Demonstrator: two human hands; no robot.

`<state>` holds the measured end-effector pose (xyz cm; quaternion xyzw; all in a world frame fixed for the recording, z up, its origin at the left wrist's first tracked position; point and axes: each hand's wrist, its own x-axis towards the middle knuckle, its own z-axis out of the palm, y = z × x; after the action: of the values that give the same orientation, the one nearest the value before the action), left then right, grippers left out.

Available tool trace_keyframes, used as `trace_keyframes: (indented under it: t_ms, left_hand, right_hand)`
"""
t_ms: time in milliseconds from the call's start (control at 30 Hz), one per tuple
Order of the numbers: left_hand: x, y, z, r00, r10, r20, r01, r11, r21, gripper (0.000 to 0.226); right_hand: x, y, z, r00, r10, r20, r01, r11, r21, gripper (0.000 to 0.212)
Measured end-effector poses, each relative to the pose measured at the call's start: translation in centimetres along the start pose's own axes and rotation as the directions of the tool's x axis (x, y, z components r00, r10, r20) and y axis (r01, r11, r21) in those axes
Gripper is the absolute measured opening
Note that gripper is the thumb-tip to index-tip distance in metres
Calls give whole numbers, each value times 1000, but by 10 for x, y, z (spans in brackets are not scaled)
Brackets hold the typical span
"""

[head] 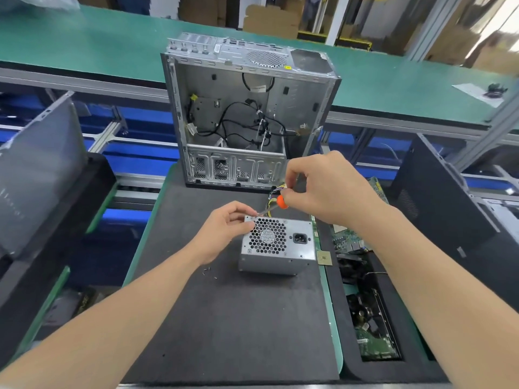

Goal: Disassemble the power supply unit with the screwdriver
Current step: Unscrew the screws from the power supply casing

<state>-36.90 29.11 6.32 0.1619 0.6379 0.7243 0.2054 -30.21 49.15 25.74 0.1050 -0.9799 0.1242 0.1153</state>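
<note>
The power supply unit stands on the dark mat of the bench, fan grille facing up, in front of the open computer case. The left grip is curled on the unit's far left corner, thumb on the grille. The right grip is closed round the screwdriver; only an orange part of the handle and a blurred shaft show. The tip is hidden by the left fingers, so seating in a screw cannot be confirmed.

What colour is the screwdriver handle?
Orange, where the screwdriver handle peeks out of the right hand; head view.
</note>
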Motion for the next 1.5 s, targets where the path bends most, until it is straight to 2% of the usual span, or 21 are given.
trace_keyframes:
  t_ms: [267,567,967,1233,1400,1500]
  left_hand:
    - [-2,2,3,1000,-5,-9,5,1000,-15,28]
    - [-2,0,2,1000,0,-10,0,1000,-2,19]
    - [-3,3,4,1000,-8,-8,8,1000,-5,32]
    - [-3,3,4,1000,-10,-3,10,1000,-1,27]
    - [-2,3,2,1000,-14,5,14,999,34,17]
    - [-1,10,-2,1000,-10,28,6,992,128,18]
  right_hand:
    - [5,-5,-1,999,-28,29,28,1000,-14,17]
    - [10,-10,-3,997,-49,54,51,998,-40,15]
    - [14,-5,-1,996,-42,74,45,998,-46,15]
    - [16,-7,-4,993,-55,104,62,996,-62,15]
    - [32,-22,-10,965,-158,211,175,982,-64,11]
    - [47,-33,-6,956,-203,213,225,971,-83,12]
